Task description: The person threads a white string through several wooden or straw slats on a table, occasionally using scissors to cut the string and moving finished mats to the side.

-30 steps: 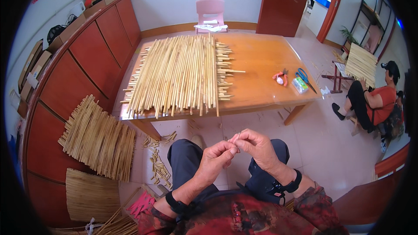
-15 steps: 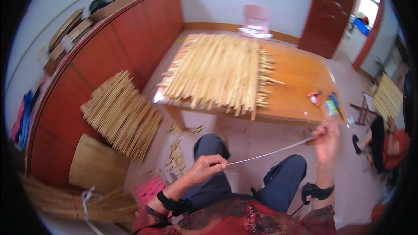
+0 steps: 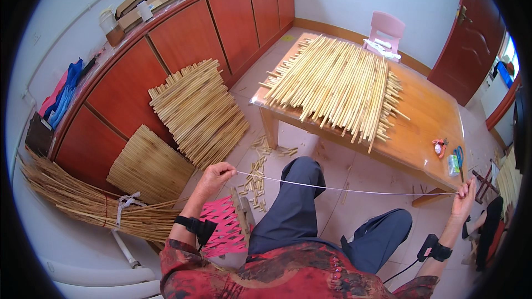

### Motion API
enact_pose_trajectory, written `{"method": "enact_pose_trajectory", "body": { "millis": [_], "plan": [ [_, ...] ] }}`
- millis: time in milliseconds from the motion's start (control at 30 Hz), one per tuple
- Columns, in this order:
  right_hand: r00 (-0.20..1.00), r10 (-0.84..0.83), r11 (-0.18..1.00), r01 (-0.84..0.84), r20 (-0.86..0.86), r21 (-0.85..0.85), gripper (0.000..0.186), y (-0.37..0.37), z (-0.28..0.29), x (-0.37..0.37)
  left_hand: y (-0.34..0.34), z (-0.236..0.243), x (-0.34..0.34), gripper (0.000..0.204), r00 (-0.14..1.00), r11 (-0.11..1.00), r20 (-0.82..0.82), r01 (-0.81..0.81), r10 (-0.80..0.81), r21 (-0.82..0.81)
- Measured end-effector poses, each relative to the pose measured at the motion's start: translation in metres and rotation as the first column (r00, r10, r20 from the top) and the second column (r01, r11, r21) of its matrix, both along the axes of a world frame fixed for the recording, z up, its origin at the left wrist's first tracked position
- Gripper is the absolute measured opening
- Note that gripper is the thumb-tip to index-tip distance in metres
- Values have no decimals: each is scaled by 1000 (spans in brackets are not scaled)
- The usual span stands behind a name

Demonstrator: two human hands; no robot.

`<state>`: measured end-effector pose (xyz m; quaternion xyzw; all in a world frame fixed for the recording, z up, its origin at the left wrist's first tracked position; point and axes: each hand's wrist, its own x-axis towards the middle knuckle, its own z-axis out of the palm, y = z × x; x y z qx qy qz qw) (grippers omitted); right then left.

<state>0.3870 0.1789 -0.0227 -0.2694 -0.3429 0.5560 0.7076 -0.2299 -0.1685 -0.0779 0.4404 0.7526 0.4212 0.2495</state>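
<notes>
A thin white cord [image 3: 354, 190] stretches almost straight across my lap, with a slight sag. My left hand [image 3: 218, 177] pinches its left end between thumb and fingertips. Out to the right, near the table's front corner, my right hand [image 3: 464, 198] is closed on the other end. Ahead of my knees, the wooden table [image 3: 426, 102] bears a mat of pale sticks [image 3: 332, 86] laid side by side, with uneven ends. On its right part lie blue-handled scissors [image 3: 459, 158], a small green-and-white packet [image 3: 453, 165] and a red-and-white item [image 3: 439, 147].
Two stick mats [image 3: 199, 113] [image 3: 152, 164] lean against the red cabinets [image 3: 188, 33] at left. A tied bundle of long stalks [image 3: 83, 194] lies nearer me, beside a pink woven stool [image 3: 221, 227]. Cut stick pieces [image 3: 256, 180] litter the floor. A pink chair [image 3: 387, 25] stands behind the table.
My hands have moved apart, left hand leftward and right hand rightward, and a longer stretch of cord shows between them. The view has shifted, so the table appears further right.
</notes>
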Motion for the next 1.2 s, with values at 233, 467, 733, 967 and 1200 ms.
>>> {"method": "enact_pose_trajectory", "body": {
  "millis": [233, 467, 733, 967, 1200],
  "plan": [
    [936, -277, 958, 286, 217, -15, 28, 11, 3, 102, 4, -9, -16, 12, 997, 998, -70, -35, 32, -45],
    [843, -410, 897, 442, 349, -14, 29, -2, 13, 188, 9, -31, -10, 10, 989, 993, -106, 97, -104, -71],
    [718, -592, 778, 628, 365, 25, 27, 0, -12, 246, 0, -62, -17, 14, 987, 987, -156, 17, -43, -159],
    [677, -552, 803, 589, 486, 91, 27, 1, -40, 247, -21, -111, -20, 19, 897, 870, -440, -183, -42, -458],
    [572, -592, 780, 584, 568, 225, 29, -11, 15, 169, -47, -133, -30, 19, 878, 794, -478, -313, 32, -521]
  ]
}}
